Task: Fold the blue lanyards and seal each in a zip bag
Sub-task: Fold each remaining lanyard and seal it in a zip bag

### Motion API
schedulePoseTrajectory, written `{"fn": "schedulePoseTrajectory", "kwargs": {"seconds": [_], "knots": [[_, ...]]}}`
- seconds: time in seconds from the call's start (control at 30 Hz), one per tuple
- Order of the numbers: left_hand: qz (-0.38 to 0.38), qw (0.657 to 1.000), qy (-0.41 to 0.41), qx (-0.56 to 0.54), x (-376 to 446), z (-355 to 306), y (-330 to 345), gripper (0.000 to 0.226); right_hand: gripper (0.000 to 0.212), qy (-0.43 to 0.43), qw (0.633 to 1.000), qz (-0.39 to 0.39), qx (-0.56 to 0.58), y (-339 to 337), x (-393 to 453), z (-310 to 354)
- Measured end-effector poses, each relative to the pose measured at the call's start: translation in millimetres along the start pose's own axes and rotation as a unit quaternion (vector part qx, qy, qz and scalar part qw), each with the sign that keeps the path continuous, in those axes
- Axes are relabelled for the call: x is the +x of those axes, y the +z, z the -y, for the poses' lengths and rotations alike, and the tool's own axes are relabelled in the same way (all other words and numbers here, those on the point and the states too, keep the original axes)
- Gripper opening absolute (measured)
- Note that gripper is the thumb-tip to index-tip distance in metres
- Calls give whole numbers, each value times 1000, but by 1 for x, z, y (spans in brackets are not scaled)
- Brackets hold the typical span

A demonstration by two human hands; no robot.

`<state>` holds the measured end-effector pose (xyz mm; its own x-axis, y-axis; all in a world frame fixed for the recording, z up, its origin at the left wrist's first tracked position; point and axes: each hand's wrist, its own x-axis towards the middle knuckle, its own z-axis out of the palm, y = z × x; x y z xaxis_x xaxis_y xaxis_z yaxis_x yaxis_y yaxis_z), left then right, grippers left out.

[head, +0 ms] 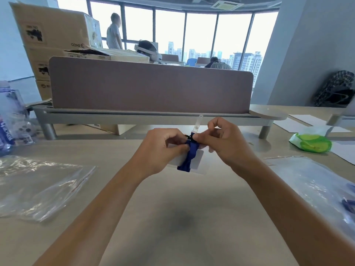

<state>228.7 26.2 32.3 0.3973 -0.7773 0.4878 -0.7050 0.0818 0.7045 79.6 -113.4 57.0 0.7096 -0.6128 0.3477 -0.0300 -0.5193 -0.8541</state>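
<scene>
A folded blue lanyard [189, 157] is held up over the middle of the desk, between both hands. My left hand [163, 150] pinches its upper end from the left. From the right, my right hand [226, 144] pinches the black clip at the top, where a clear plastic strap [197, 122] sticks upward. A small clear zip bag [199, 163] shows behind the lanyard; whether the lanyard is inside it I cannot tell. Empty zip bags [40, 184] lie at the left. More bags [315, 181] lie at the right, with blue lanyards [348, 205] showing inside at the frame edge.
A brown divider panel [149, 85] on a grey rail crosses the back of the desk [172, 217]. A water bottle [11, 120] stands at far left. A green wipes packet [312, 143] and white papers [307, 121] lie at the right. Cardboard boxes and people are beyond.
</scene>
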Motion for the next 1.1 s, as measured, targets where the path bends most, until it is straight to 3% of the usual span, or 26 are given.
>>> {"fn": "schedulePoseTrajectory", "kwargs": {"seconds": [0.17, 0.27, 0.53, 0.67, 0.83, 1.0, 1.1], "knots": [[-42, 998, -43, 23, -43, 8, -43, 6, 8, -121, 990, 29, -65, 53, -11, 15], [-76, 994, -66, 40, -75, 11, -73, 10, 13, -180, 974, 94, -103, 88, -17, 27], [-165, 976, -127, 70, -163, 13, -139, 12, 9, -223, 936, 261, -79, 170, -35, 58], [-183, 965, -157, 99, -193, 23, -154, 14, 8, -236, 918, 309, -76, 203, -40, 60], [-197, 953, -198, 114, -211, 43, -166, 16, 9, -246, 915, 308, -84, 231, -38, 46], [-262, 929, -222, 136, -214, 65, -171, 31, 6, -229, 938, 247, -86, 240, -24, 31], [-237, 922, -238, 191, -208, 79, -166, 32, 7, -217, 948, 201, -117, 234, -13, 24]]}}
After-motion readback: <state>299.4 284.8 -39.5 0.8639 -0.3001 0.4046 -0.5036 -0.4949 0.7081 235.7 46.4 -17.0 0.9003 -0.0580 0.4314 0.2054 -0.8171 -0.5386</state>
